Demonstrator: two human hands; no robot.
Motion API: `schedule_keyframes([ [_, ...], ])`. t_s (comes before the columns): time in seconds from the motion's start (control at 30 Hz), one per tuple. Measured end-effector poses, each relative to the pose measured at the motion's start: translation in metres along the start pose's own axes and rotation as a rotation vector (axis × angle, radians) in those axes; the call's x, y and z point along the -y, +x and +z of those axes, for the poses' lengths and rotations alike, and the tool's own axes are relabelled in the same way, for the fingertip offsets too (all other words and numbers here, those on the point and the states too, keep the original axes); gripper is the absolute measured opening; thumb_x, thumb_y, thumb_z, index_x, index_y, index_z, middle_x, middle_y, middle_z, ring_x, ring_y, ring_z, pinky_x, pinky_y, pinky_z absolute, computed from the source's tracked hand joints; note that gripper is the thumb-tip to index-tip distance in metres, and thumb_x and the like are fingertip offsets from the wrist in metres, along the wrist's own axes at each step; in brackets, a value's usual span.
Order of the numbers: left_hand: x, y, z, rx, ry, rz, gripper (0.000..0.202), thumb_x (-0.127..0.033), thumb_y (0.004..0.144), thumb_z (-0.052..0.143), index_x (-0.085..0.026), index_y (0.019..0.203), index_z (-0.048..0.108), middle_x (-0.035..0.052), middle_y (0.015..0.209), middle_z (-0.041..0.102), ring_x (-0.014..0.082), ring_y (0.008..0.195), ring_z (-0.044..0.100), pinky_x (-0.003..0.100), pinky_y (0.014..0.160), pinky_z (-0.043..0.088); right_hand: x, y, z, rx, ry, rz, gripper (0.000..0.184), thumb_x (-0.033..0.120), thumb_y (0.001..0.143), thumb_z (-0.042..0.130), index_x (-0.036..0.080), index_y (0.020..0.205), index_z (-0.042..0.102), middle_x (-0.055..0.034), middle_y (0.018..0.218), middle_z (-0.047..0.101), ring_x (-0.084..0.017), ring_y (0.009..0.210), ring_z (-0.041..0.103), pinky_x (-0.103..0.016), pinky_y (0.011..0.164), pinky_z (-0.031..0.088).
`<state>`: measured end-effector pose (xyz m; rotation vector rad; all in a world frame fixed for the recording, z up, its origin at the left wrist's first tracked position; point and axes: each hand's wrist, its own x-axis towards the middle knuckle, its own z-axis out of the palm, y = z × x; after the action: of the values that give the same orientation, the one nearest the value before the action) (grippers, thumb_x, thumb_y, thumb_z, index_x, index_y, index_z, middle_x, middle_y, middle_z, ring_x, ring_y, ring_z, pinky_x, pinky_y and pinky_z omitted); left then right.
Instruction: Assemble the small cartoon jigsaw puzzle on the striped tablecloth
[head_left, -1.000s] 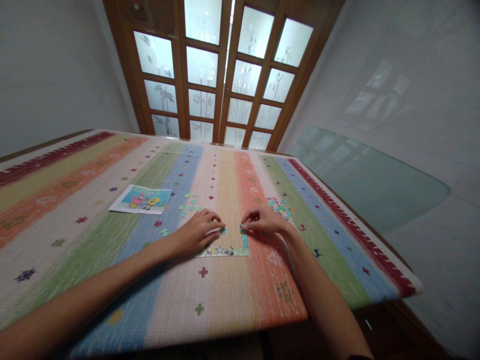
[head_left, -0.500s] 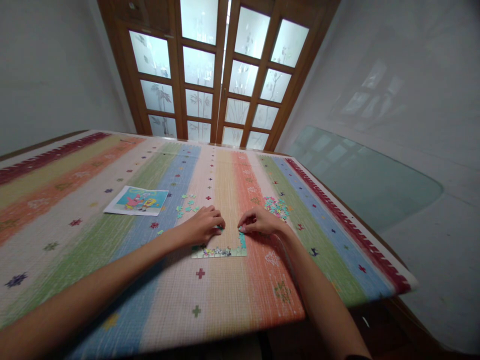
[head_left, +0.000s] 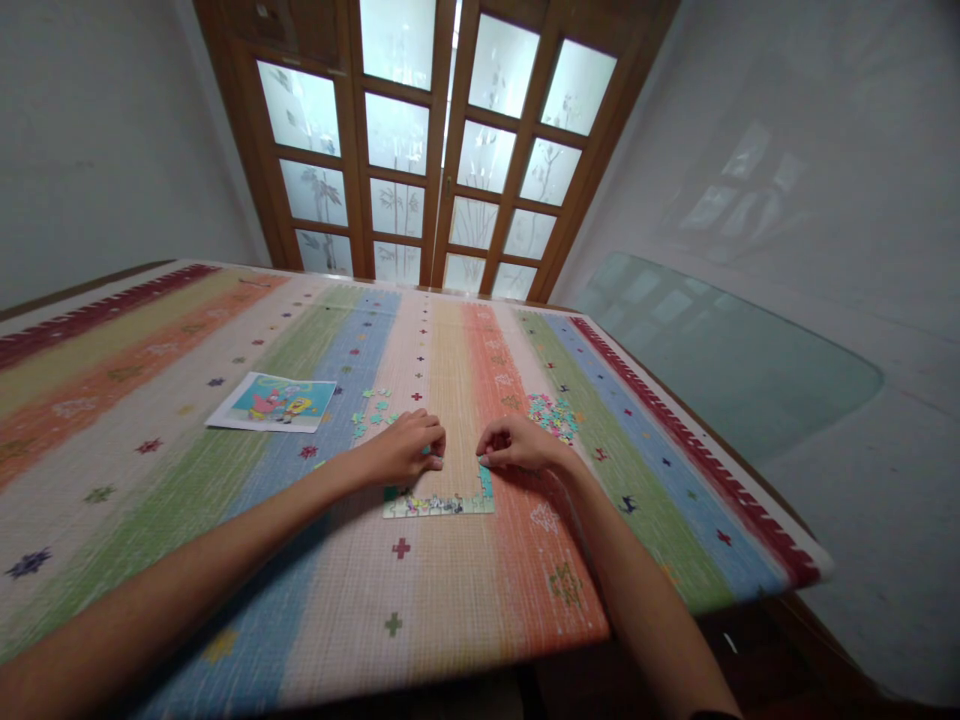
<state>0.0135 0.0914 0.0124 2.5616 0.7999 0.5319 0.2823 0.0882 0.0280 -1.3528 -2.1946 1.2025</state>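
A partly joined jigsaw border (head_left: 439,504) lies on the striped tablecloth (head_left: 450,590) in front of me. My left hand (head_left: 405,449) rests above its left end with fingers curled around a small teal puzzle piece (head_left: 429,451). At the top of the border's right side, my right hand (head_left: 514,444) pinches its fingertips together on a piece there. A loose group of teal pieces (head_left: 373,408) lies just beyond my left hand. A heap of multicoloured pieces (head_left: 553,413) sits beyond my right hand.
A cartoon reference picture (head_left: 274,400) lies flat to the left. The table's right edge (head_left: 720,470) drops off beside a glass surface (head_left: 720,350). Wooden doors with frosted panes (head_left: 435,150) stand behind the table.
My left hand has curled tighter and drawn back slightly to the left. My right hand stays at the border's right side. The view has shifted a little.
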Motion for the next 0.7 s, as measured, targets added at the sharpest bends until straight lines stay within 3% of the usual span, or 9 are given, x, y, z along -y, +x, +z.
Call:
schedule_keyframes([
  [0.23, -0.006, -0.008, -0.010, -0.029, -0.137, -0.056, 0.005, -0.021, 0.087, 0.058, -0.021, 0.083, 0.061, 0.0003, 0.075, 0.064, 0.0172, 0.068, 0.055, 0.029, 0.066, 0.043, 0.003, -0.005, -0.003, 0.042, -0.006, -0.025, 0.012, 0.025, 0.076, 0.079, 0.016, 0.082, 0.076, 0.0012, 0.061, 0.066, -0.012, 0.057, 0.056, -0.024, 0.058, 0.041],
  [0.43, -0.003, -0.029, -0.027, -0.053, -0.327, -0.199, 0.017, -0.033, 0.089, 0.060, -0.019, 0.095, 0.067, 0.0028, 0.081, 0.067, 0.0174, 0.072, 0.057, 0.030, 0.069, 0.045, 0.005, -0.004, 0.000, 0.060, -0.043, 0.039, 0.009, 0.018, 0.074, 0.078, 0.016, 0.080, 0.072, 0.0039, 0.062, 0.061, -0.010, 0.057, 0.052, -0.023, 0.057, 0.038],
  [0.7, -0.001, -0.059, -0.035, -0.022, -0.570, -0.390, 0.026, -0.043, 0.086, 0.068, -0.019, 0.091, 0.061, 0.0023, 0.077, 0.070, 0.0167, 0.070, 0.063, 0.028, 0.066, 0.046, 0.007, -0.003, -0.001, 0.086, -0.066, 0.045, 0.010, 0.017, 0.075, 0.076, 0.017, 0.081, 0.068, 0.0037, 0.065, 0.058, -0.011, 0.059, 0.050, -0.025, 0.059, 0.038],
])
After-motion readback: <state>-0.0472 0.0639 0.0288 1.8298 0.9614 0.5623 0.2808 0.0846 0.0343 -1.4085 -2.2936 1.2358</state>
